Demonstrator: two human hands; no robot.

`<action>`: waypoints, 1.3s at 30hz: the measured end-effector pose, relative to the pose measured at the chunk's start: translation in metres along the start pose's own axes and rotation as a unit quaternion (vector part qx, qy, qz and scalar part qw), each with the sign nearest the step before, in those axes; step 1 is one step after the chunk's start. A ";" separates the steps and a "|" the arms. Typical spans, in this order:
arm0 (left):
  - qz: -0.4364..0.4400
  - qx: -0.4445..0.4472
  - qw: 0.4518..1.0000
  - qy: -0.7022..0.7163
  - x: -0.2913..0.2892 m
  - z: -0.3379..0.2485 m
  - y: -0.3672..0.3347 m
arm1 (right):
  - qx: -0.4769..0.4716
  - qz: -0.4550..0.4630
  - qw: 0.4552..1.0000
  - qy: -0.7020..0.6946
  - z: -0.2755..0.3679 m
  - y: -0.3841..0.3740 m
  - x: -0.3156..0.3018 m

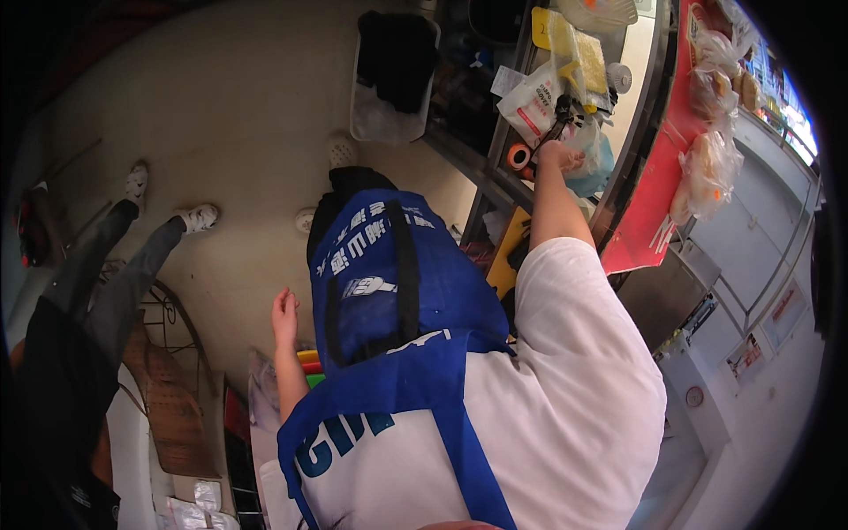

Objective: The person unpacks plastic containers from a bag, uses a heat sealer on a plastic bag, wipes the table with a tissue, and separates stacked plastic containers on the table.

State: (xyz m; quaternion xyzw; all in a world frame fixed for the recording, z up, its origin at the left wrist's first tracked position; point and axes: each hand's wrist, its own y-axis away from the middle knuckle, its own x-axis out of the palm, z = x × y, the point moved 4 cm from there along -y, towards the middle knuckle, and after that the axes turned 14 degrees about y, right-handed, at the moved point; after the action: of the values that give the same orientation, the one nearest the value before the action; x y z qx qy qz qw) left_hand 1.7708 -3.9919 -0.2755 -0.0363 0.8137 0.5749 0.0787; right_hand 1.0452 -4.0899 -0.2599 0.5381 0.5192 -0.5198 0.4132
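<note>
My right hand (558,157) reaches over the cluttered counter at the upper right. Its fingers are curled beside a pale bluish plastic bag (594,166), and what they close on is hidden. Just past them lies a dark, thin object (564,113). To the hand's left is an orange-rimmed roll (518,156), and beyond it a white printed packet (533,104). My left hand (284,311) hangs free at my left side, fingers loosely bent and holding nothing. A blue apron (415,291) with black straps covers my front.
A bin with black stuff (397,66) stands on the floor ahead. Bagged buns (709,168) hang beside a red panel (649,194) at right. Another person in dark clothes (71,380) is at left, near a wicker-like chair (168,389).
</note>
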 end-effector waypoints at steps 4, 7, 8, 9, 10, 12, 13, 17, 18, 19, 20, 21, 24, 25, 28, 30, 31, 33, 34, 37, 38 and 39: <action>-0.003 -0.009 1.000 0.002 0.002 -0.006 -0.006 | -0.124 -0.006 0.992 -0.010 0.009 0.000 0.002; 0.002 -0.013 1.000 -0.001 0.003 -0.009 -0.005 | -0.307 -0.029 0.951 -0.005 0.048 0.043 -0.025; 0.002 -0.013 1.000 0.005 0.004 -0.007 -0.005 | -0.359 -0.038 0.933 0.006 0.055 0.055 -0.028; 0.004 -0.012 1.000 0.009 0.007 -0.011 -0.007 | -0.333 -0.046 0.942 -0.030 0.054 0.057 -0.025; 0.006 -0.019 1.000 0.005 0.009 -0.014 -0.007 | -0.306 -0.053 0.948 -0.065 0.050 0.057 -0.015; 0.007 -0.031 1.000 -0.001 0.016 -0.027 -0.004 | -0.169 -0.081 0.976 -0.110 0.039 0.046 0.013; 0.005 -0.029 1.000 -0.002 0.018 -0.032 -0.003 | -0.129 -0.028 0.984 -0.118 0.031 0.031 0.025; 0.003 -0.029 1.000 -0.007 0.016 -0.041 -0.006 | -0.053 0.108 0.986 -0.116 0.020 0.010 0.022; 0.003 -0.030 1.000 -0.006 0.014 -0.041 -0.007 | -0.057 0.122 0.985 -0.108 0.023 0.009 0.017; 0.003 -0.033 0.999 -0.003 0.013 -0.041 -0.008 | -0.053 0.086 0.990 -0.097 0.021 0.004 0.018; 0.003 -0.037 0.999 -0.001 0.011 -0.041 -0.009 | -0.048 0.050 0.994 -0.084 0.017 0.000 0.022; 0.003 -0.041 0.999 0.001 0.009 -0.041 -0.009 | -0.043 0.014 0.996 -0.072 0.014 -0.003 0.021; 0.007 -0.046 0.999 -0.001 0.009 -0.042 -0.007 | -0.213 -0.006 0.977 0.004 0.024 -0.001 0.008; 0.002 -0.044 0.999 0.002 0.010 -0.044 -0.007 | -0.210 0.006 0.977 0.018 0.028 -0.002 0.009; -0.001 -0.038 0.999 0.002 0.009 -0.047 -0.008 | -0.210 0.051 0.974 0.069 0.027 -0.011 0.020; 0.003 -0.031 0.999 -0.005 0.006 -0.048 -0.011 | -0.230 0.093 0.963 0.108 0.024 -0.023 0.025; 0.004 -0.027 1.000 -0.004 0.004 -0.048 -0.013 | -0.227 0.081 0.954 0.177 0.022 -0.023 0.024; 0.005 -0.020 1.000 0.002 0.004 -0.047 -0.016 | -0.222 0.053 0.922 0.314 0.033 -0.010 -0.002; 0.001 -0.026 1.000 -0.003 0.004 -0.048 -0.016 | -0.195 0.033 0.927 0.318 0.028 -0.014 0.001; -0.004 -0.030 0.999 -0.019 0.005 -0.056 -0.015 | -0.144 0.173 0.942 0.248 0.011 -0.049 0.031; -0.001 -0.022 0.999 -0.024 0.004 -0.054 -0.017 | -0.190 0.213 0.922 0.261 0.018 -0.052 0.036; 0.002 -0.014 0.999 -0.028 0.003 -0.052 -0.019 | -0.204 0.178 0.930 0.248 0.019 -0.052 0.032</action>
State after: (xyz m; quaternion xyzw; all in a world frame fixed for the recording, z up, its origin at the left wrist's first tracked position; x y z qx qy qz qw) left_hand 1.7662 -4.0469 -0.2771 -0.0194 0.8031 0.5870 0.1000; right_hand 0.9886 -4.0983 -0.2891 0.6374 0.5961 -0.1705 0.4576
